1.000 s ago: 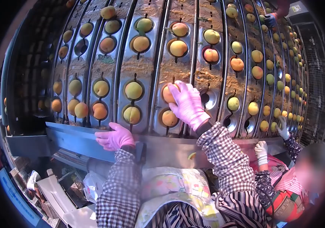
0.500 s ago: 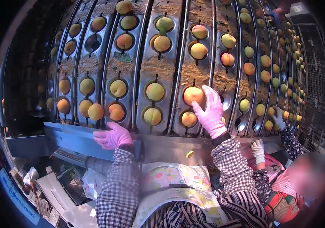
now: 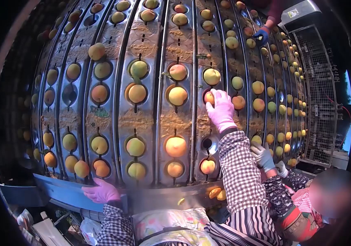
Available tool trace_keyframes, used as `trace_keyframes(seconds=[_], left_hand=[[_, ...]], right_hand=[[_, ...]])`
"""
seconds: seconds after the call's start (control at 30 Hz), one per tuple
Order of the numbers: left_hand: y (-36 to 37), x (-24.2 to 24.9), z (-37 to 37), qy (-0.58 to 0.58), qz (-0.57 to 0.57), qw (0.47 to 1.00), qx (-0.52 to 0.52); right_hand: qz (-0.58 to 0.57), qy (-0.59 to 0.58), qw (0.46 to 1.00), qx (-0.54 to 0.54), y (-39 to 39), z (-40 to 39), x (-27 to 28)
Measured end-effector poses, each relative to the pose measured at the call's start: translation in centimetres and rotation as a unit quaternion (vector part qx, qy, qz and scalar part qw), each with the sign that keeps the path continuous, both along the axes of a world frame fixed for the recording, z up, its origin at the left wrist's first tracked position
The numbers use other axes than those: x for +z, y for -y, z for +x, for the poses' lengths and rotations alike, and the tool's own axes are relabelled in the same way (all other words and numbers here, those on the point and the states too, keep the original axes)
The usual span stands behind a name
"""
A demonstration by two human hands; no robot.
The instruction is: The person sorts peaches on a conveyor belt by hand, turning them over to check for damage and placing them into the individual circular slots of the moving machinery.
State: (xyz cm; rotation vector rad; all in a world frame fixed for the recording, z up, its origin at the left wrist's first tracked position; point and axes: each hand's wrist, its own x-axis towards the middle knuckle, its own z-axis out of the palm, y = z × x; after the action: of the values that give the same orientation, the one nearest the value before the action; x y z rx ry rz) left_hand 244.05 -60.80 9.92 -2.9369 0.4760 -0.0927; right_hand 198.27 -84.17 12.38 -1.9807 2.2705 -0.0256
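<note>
My right hand [image 3: 222, 108], in a pink glove, reaches over the metal trays with its fingers around a red-blushed peach [image 3: 209, 97] that sits in a round cup. The fingers and palm cover part of this fruit. A yellow peach [image 3: 212, 76] lies in the cup just beyond. Nearer me in that lane are an empty cup [image 3: 209, 146] and a cup holding a peach [image 3: 207, 166]. My left hand [image 3: 101, 191], also pink-gloved, is at the metal front ledge [image 3: 142, 197] with fingers extended, holding nothing. Above it a peach [image 3: 101, 168] rests in its cup.
Lanes of cupped peaches run away from me, separated by metal rails, with brown residue between cups. Two peaches [image 3: 217, 193] lie on the ledge. At right, a co-worker's white-gloved hand [image 3: 263, 158] touches the fruit; another person's blue-gloved hand [image 3: 261, 36] is farther off.
My right hand has left the large orange peach and moved one lane right and farther away, to the red-blushed peach. The trays appear lower and more left in view. My left hand stays by the ledge.
</note>
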Motion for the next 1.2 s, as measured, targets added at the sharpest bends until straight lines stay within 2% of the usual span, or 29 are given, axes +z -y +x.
trace_keyframes(seconds=[0.07, 0.2, 0.3, 0.37, 0.43, 0.47, 0.5, 0.67, 0.77, 0.8, 0.87, 0.97, 1.07, 1.2], left_hand=[[-0.5, -0.7, 0.6, 0.000, 0.000, 1.000, -0.003], [-0.5, -0.6, 0.4, 0.005, 0.002, 1.000, 0.006], [-0.8, -0.8, 0.6, -0.001, -0.006, 1.000, 0.004], [-0.3, -0.4, 0.4, 0.001, 0.001, 1.000, 0.000], [-0.6, -0.5, 0.5, 0.008, -0.002, 1.000, -0.010], [-0.6, -0.6, 0.4, 0.010, -0.011, 1.000, -0.009], [-0.7, -0.9, 0.5, 0.013, -0.017, 1.000, -0.011], [-1.0, -1.0, 0.4, 0.021, -0.028, 0.999, -0.018], [-1.3, -1.3, 0.8, 0.027, -0.016, 0.999, -0.017], [-1.5, -1.5, 0.8, 0.029, -0.011, 0.999, -0.017], [-1.9, -1.9, 1.1, 0.035, -0.016, 0.999, -0.017], [-1.5, -1.7, 0.9, 0.033, -0.017, 0.999, -0.012], [-1.6, -1.9, 1.3, 0.035, -0.012, 0.999, -0.016], [-1.3, -1.4, 0.6, 0.036, -0.005, 0.999, -0.016]], right_hand=[[0.011, 0.062, 0.997, -0.044, 0.0, -0.4, 0.3], [0.043, 0.071, 0.996, -0.044, 0.7, -0.5, 1.3], [-0.068, 0.107, 0.990, -0.070, 3.1, -1.5, 0.1], [-0.079, 0.120, 0.985, -0.098, 5.6, -0.5, 1.1], [-0.075, 0.088, 0.993, -0.023, 7.3, -1.1, -0.1], [-0.035, 0.052, 0.998, -0.021, 7.9, -1.4, -0.9], [-0.021, 0.069, 0.997, -0.035, 8.2, -1.1, -0.4], [-0.001, -0.008, 0.997, -0.081, 8.3, 0.6, 0.4], [-0.125, -0.052, 0.991, -0.015, 9.0, 2.8, 0.5], [-0.129, -0.019, 0.991, -0.001, 9.6, 4.4, 1.3], [-0.084, 0.097, 0.990, 0.059, 10.9, 6.8, 1.0], [0.019, 0.058, 0.980, 0.188, 11.7, 9.2, 0.2], [0.058, 0.050, 0.984, 0.158, 12.2, 9.6, 0.1], [0.046, 0.056, 0.994, 0.083, 11.6, 10.1, -0.2]])
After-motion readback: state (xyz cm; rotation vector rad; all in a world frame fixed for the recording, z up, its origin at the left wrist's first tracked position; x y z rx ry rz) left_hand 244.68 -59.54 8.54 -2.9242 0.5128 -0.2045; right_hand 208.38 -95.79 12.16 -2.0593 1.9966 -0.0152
